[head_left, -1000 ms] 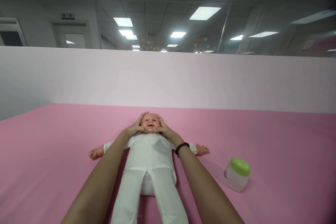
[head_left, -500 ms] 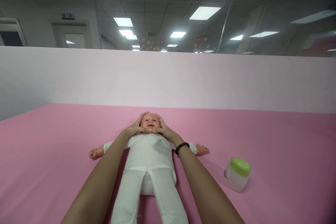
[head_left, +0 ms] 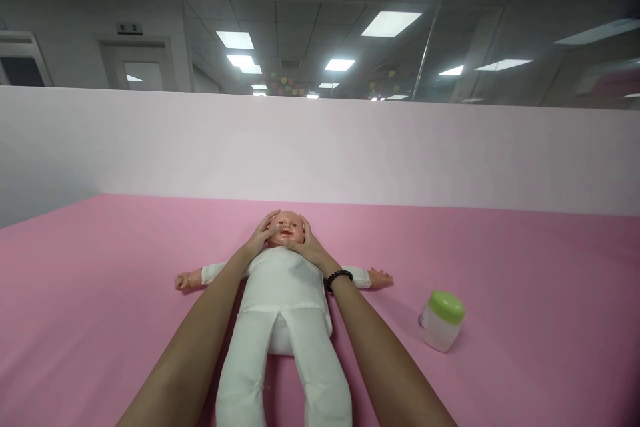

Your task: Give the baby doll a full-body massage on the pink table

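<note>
The left hand's grip [head_left: 259, 239] is cupped on one side of the doll's head [head_left: 296, 229], its thumb across the cheek near the mouth; the right hand's grip [head_left: 311, 248] is cupped on the other, its thumb by the chin. Light, even thumb pressure, with the fingers steadying both sides, would keep the head from rolling. The white-clothed doll [head_left: 285, 280] lies face up on the pink tabletop [head_left: 525, 293], arms spread, the green-lidded jar [head_left: 441, 321] well apart, beyond its left hand.
</note>
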`<state>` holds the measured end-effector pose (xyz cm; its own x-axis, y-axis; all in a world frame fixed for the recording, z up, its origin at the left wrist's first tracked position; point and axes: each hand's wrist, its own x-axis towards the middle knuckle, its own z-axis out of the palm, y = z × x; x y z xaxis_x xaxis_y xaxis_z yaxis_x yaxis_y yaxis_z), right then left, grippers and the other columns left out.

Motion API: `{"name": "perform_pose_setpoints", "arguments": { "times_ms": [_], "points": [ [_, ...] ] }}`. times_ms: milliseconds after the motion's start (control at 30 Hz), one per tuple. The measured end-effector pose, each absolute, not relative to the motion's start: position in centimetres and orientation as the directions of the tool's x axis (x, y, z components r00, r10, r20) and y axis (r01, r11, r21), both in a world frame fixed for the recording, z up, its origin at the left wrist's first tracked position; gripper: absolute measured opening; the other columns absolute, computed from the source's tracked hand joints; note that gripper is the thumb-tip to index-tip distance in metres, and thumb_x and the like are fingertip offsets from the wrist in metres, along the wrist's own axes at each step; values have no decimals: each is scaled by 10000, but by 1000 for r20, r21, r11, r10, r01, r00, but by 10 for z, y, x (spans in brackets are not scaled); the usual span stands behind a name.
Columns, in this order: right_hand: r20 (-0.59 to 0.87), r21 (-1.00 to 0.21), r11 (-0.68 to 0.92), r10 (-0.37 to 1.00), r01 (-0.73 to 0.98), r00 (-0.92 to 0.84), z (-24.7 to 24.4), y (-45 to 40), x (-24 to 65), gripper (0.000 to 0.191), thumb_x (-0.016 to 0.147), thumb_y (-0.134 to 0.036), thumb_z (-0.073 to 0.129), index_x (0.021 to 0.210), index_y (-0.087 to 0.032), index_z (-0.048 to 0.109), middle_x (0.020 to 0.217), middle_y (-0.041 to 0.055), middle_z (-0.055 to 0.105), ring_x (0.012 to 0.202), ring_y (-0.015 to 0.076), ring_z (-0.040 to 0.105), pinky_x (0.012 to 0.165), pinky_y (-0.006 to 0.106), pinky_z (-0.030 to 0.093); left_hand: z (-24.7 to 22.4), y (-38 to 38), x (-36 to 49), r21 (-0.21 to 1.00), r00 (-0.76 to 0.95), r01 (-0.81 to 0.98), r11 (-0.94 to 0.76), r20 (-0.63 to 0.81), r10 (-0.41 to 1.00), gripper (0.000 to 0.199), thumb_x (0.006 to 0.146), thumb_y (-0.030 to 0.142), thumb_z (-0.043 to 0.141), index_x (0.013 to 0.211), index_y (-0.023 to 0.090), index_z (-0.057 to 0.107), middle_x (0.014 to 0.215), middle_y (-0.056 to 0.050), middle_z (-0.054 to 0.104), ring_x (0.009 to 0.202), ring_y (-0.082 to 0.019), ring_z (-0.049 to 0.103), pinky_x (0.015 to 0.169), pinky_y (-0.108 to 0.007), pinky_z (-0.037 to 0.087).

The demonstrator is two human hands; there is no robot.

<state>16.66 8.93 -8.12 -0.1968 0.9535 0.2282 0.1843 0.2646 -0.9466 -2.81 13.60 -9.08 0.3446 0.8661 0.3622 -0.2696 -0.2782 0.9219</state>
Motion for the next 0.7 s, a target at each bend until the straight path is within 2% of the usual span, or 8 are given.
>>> {"name": "perform_pose_setpoints", "arguments": {
  "times_ms": [100,167,267,333,400,533,700],
  "points": [
    [322,-877,332,943,349,-87,-82,82,164,1065,684,-616,792,1532,-273,247,1525,109,405,1366,275,438,1115,417,386,-91,129,-28,889,213,-199,-411,449,868,565,786,494,729,1275,248,588,1382,-106,561,1304,-299,503,1097,-446,390],
    [359,-801,327,933,502,-35,-78,73,162,918,716,-667,739,1457,-266,375,1434,109,513,1287,289,511,1076,432,405,-89,117,-27,855,84,-50,-516,519,851,462,809,491,699,1184,231,623,1312,-99,609,1275,-275,521,1095,-429,378],
    [336,-608,226,942,761,-11,-65,55,160,757,776,-741,629,1283,-187,531,1230,157,639,1145,322,600,997,449,427,-87,95,-24,797,-58,196,-572,591,804,322,865,466,627,1094,240,644,1213,-74,667,1220,-248,556,1102,-428,356],
    [305,-464,155,952,872,-7,-56,43,160,691,838,-736,554,1183,-137,580,1123,190,672,1083,338,626,953,450,431,-87,81,-26,778,-102,273,-566,608,787,290,877,437,603,1082,238,649,1191,-72,684,1192,-248,574,1090,-429,371],
    [272,-374,120,962,920,-14,-50,32,163,600,923,-670,465,1113,-121,613,1097,202,680,1058,334,636,910,428,438,-90,67,-32,766,-82,315,-561,611,788,292,873,378,590,1114,224,648,1205,-78,683,1182,-252,585,1075,-426,392],
    [175,-308,88,984,947,-34,-49,9,176,509,1013,-514,316,1001,-145,665,1072,177,697,1020,306,646,853,384,439,-95,40,-55,705,99,424,-568,587,803,347,878,268,511,1190,200,648,1240,-87,673,1172,-257,594,1056,-413,418],
    [250,-205,72,968,976,-19,-62,-25,192,417,1018,-352,295,1071,-130,644,1083,177,687,1003,293,638,890,400,408,-98,10,-80,571,226,585,-577,568,791,409,842,205,487,1214,185,656,1247,-113,661,1206,-301,549,1110,-474,353]
  ]
}}
